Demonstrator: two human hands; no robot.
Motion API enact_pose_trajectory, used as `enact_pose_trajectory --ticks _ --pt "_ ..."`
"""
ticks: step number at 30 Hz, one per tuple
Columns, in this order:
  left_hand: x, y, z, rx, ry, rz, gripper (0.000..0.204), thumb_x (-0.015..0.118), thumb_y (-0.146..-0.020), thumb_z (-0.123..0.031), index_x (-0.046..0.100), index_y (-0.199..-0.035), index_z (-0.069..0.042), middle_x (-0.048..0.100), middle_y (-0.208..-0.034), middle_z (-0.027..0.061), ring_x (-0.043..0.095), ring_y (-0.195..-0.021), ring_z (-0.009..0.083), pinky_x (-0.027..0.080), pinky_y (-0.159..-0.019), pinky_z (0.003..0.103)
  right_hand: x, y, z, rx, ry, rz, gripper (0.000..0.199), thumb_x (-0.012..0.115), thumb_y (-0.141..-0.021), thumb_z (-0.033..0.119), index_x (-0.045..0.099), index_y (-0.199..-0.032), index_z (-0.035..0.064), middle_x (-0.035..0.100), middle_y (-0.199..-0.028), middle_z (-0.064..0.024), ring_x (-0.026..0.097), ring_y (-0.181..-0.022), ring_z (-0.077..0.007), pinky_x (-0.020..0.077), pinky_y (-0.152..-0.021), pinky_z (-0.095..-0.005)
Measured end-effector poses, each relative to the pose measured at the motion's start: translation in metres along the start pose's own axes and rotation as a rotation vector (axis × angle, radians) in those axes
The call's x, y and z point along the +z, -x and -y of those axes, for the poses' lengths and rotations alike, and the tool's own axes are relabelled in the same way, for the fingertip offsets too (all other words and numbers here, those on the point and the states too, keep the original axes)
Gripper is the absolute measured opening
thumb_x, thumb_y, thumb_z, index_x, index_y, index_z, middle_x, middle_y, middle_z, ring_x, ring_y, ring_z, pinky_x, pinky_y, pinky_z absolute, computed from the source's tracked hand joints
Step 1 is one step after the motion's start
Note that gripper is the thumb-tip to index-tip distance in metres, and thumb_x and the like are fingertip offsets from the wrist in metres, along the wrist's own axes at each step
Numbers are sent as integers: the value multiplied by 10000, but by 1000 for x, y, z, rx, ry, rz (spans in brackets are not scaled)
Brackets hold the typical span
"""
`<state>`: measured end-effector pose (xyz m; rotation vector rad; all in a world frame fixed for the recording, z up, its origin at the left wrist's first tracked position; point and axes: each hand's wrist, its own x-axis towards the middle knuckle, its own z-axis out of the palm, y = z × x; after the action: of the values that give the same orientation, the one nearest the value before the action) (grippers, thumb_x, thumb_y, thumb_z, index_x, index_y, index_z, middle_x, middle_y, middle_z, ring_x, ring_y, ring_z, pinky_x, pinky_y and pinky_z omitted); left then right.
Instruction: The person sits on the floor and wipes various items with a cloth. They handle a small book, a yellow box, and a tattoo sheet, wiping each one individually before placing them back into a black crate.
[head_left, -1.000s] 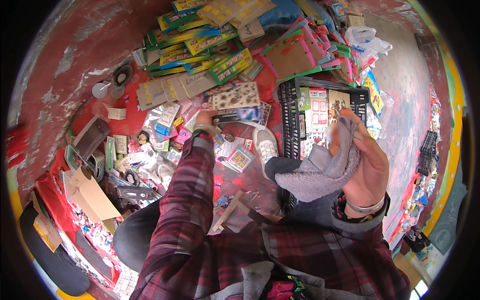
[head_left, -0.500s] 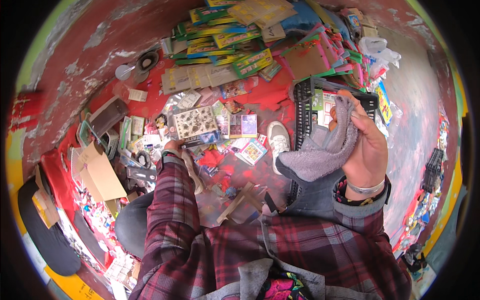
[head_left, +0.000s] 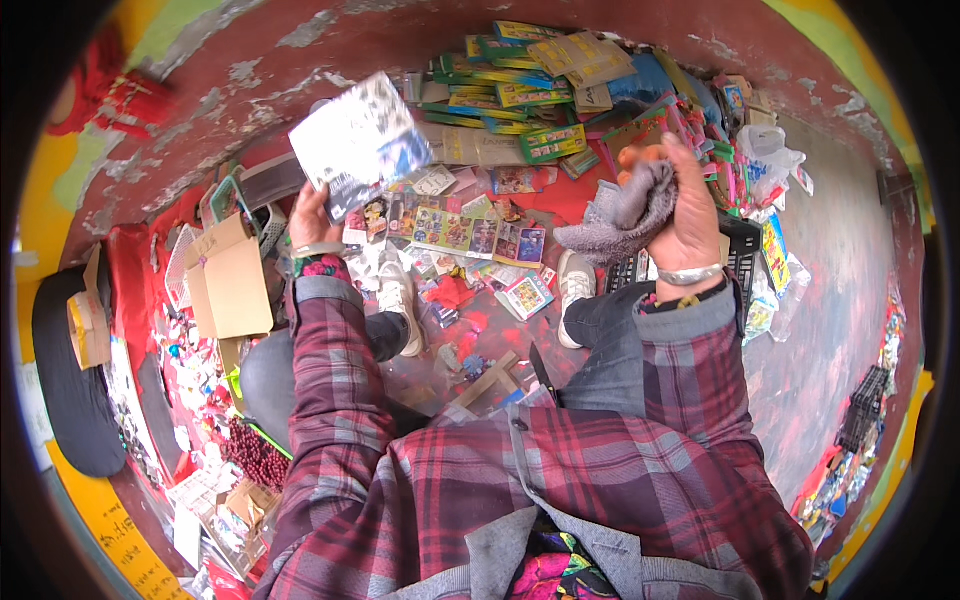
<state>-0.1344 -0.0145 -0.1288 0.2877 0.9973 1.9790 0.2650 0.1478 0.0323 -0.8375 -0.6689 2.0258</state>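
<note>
My left hand (head_left: 310, 220) grips a flat box (head_left: 362, 140) by its near left corner, raised and tilted. Glare washes out much of its white top, which carries dark patterns, with a bluish side. My right hand (head_left: 695, 222) is wrapped around a bunched grey cloth (head_left: 622, 220), held up to the right. Beneath the hands, colourful printed cards (head_left: 455, 230) lie spread on the red-stained floor. A small square packet with a picture grid (head_left: 526, 296) rests between my white shoes.
Green and yellow boxes (head_left: 520, 95) are stacked at the back. A black plastic crate (head_left: 742, 238) stands under my right hand. At left are an open cardboard box (head_left: 228, 285) and baskets. A dark pointed strip (head_left: 541, 370) lies between my knees, near wooden pieces (head_left: 490, 382).
My left hand has lifted the flat box off the pile, up and leftward, uncovering printed cards below. The right hand has moved up and slightly left with the cloth, now more bunched.
</note>
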Motion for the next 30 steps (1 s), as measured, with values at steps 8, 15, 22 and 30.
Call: enact_pose_trajectory --ticks 8,15,22,30 --pt "128 87 -55 97 -135 240 281 562 -833 -24 545 -1112 -2 631 -1033 98 606 -932 179 478 -858 312 24 21 -33 240 242 416 416 632 -864 196 488 -1199 -4 635 -981 -70 546 -610 -52 456 -547 -176" --pt "138 132 -67 -103 -183 305 296 576 -800 13 530 -1091 -4 635 -990 86 611 -890 154 482 -826 289 31 22 -62 304 399 431 153 643 -850 161 636 -799 16 585 -651 22 542 -523 -53 457 -479 -209" --pt "142 130 -59 -314 472 650 765 507 -868 -498 244 -1395 -10 414 -1344 176 478 -1173 284 389 -984 411 32 19 -72 419 454 474 148 649 -832 158 643 -837 11 606 -725 22 561 -618 -55 466 -576 -207" --pt "115 116 -23 -357 377 328 434 498 -896 -283 475 -1227 -3 586 -1149 173 599 -1005 314 481 -878 453 44 14 -56 363 727 379 168 620 -847 158 634 -863 -8 624 -771 -10 569 -622 -66 467 -571 -204"
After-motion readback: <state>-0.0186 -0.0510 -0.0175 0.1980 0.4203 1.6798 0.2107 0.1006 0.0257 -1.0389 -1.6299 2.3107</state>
